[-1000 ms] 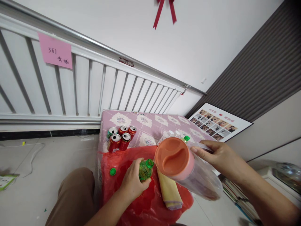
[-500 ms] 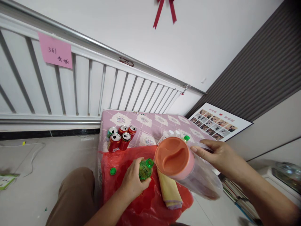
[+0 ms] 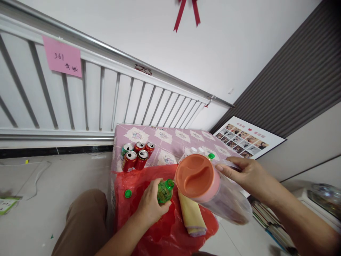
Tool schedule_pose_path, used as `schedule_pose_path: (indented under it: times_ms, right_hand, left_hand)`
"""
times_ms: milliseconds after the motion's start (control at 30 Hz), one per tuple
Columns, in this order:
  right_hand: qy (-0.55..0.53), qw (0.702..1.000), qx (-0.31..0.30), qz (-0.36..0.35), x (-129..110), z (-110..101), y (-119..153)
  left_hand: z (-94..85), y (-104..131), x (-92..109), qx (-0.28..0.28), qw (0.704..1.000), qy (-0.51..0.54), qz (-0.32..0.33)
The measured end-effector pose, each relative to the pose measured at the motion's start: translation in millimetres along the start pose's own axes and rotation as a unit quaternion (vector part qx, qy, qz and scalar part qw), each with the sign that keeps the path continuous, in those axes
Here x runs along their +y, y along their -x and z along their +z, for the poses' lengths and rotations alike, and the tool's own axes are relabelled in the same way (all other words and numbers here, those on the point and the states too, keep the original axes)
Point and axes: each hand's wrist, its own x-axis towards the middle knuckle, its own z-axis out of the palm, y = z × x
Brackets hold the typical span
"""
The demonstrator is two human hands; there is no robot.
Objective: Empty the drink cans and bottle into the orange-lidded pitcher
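Gripping the tilted pitcher over the tabletop's right edge, the right hand might spill past the narrow-mouthed green bottle the left hand clasps.

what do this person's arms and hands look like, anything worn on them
The left hand and right hand are bare, with no gloves, rings or watch visible. The left forearm and right forearm are also uncovered; no sleeves show within the picture.
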Motion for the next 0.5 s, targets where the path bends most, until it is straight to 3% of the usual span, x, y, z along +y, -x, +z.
schedule_pose_path:
  times_ms: [500]
  right_hand:
    - [0.010, 1.000, 0.007, -0.016, -2.5, -0.9, -0.3]
  left_hand:
    - [0.2, 0.1, 0.0, 0.001, 1.000, -0.006, 0.008]
